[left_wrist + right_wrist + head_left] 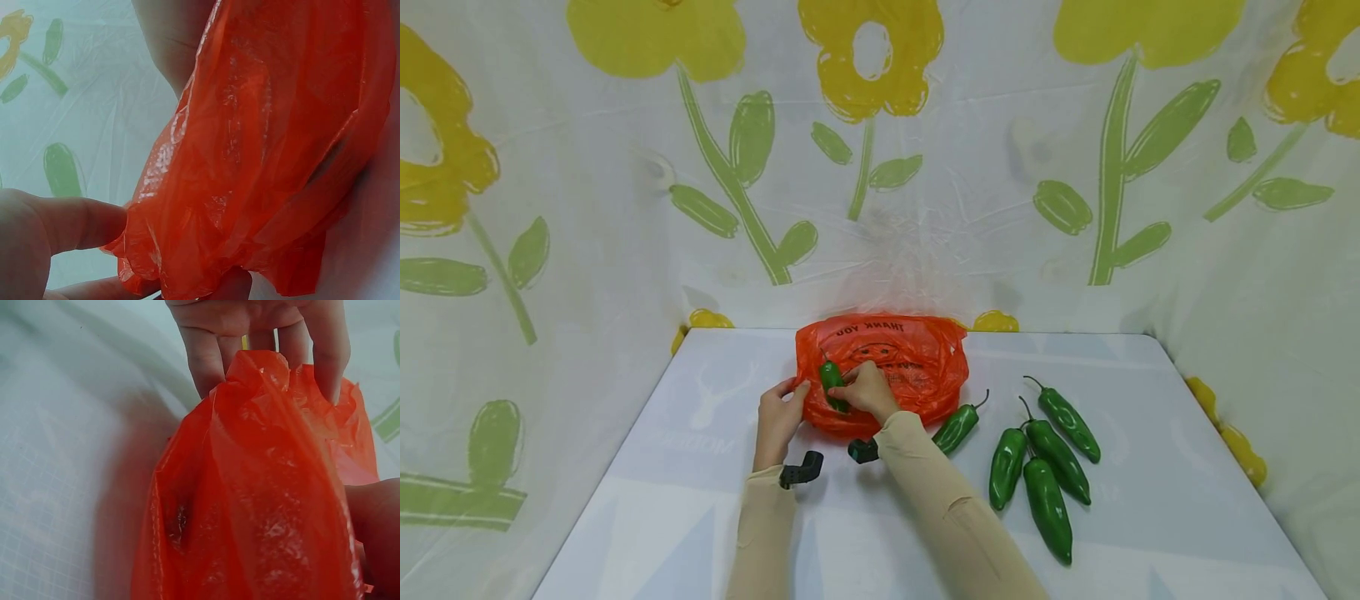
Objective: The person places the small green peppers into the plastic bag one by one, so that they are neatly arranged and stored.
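Note:
A crinkled red plastic bag (917,404) with dark printing lies near the back of the table, its mouth spread. My left hand (777,423) pinches the bag's left edge; in the left wrist view its thumb (84,222) presses the red film from one side, with fingers beneath. At the bag's mouth, my right hand (870,393) holds a green chili pepper (831,377), tilted, over the red film. The right wrist view shows only part of the right hand (378,528); the bag hides the pepper there.
Another green pepper (957,429) lies beside the bag's right side, partly behind the right sleeve (951,508). Several more peppers (1057,454) are grouped on the right of the white table (655,500). A flower-printed curtain (940,208) hangs behind and at both sides.

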Motion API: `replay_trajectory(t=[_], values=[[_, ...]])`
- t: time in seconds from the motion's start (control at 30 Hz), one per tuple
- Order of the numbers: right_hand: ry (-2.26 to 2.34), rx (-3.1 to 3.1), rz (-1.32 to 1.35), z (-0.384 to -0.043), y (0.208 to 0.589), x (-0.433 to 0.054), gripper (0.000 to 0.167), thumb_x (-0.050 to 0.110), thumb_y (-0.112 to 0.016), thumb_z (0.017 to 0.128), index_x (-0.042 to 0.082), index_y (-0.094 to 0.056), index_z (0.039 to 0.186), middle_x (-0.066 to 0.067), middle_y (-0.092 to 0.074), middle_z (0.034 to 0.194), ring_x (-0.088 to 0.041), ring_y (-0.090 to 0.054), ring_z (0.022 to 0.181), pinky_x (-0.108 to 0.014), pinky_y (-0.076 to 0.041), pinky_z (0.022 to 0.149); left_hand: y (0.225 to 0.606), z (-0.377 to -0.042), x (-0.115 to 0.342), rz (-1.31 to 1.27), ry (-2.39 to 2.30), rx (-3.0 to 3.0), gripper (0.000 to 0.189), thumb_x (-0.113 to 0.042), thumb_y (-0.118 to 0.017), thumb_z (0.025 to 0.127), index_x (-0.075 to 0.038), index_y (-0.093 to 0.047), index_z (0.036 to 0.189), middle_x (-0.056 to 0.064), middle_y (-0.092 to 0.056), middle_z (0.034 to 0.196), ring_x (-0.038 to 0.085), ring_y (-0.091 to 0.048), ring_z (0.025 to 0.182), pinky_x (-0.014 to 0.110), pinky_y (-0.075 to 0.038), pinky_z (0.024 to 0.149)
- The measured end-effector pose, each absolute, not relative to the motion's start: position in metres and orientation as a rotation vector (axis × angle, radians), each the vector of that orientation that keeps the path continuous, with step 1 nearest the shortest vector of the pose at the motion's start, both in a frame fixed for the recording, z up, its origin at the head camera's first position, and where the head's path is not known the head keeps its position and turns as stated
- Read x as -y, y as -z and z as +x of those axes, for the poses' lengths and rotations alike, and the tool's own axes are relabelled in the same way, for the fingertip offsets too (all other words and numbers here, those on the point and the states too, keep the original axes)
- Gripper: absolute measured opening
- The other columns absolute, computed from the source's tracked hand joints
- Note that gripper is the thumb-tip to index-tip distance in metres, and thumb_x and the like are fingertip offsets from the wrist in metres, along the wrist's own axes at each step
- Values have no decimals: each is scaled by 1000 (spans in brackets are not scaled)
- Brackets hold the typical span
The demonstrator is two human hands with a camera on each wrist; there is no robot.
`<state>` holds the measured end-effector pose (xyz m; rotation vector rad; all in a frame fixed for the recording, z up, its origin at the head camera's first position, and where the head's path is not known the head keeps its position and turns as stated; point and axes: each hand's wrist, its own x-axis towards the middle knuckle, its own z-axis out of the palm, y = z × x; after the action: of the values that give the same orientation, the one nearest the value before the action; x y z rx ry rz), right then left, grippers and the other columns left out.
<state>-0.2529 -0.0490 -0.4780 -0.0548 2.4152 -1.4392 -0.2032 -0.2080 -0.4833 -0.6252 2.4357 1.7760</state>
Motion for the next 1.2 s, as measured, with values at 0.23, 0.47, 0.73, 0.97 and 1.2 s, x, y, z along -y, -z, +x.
replay_trajectory(t=[0.23,0.47,0.73,0.97,1.2], values=[[1427,-2419,-56,-254,478,48,28,19,-82,89,-1,-78,108,-15,-77,104,-21,-71,85,-37,-66,80,484,-203,208,-625,-1765,-2459,60,-37,-52,106,1,-47,152,23,-52,152,31,-65,114,46,-57,105],[1420,-2456,-47,-253,473,46,35,21,-80,91,-3,-76,115,-18,-76,112,-27,-73,97,-40,-64,87,485,-205,209,-619,-1772,-2460,60,-39,-51,106,1,-47,152,23,-52,152,32,-66,115,44,-58,103],[1422,-2530,-86,-250,461,36,38,27,-77,93,-1,-75,119,-16,-74,121,-31,-70,109,-47,-61,93,487,-204,210,-629,-1764,-2473,59,-36,-52,106,1,-48,151,23,-52,152,34,-66,117,45,-58,103],[1504,-2532,-169,-242,436,19,39,30,-75,95,4,-74,125,-10,-74,121,-27,-65,108,-43,-61,94,485,-205,211,-634,-1769,-2457,59,-37,-51,106,0,-47,152,22,-49,155,35,-64,122,48,-55,107],[1649,-2577,-312,-222,408,-10,31,28,-74,96,8,-77,119,-5,-75,113,-26,-65,99,-34,-59,82,487,-205,210,-637,-1775,-2452,59,-38,-52,106,0,-48,151,22,-51,154,34,-65,121,46,-57,104]])
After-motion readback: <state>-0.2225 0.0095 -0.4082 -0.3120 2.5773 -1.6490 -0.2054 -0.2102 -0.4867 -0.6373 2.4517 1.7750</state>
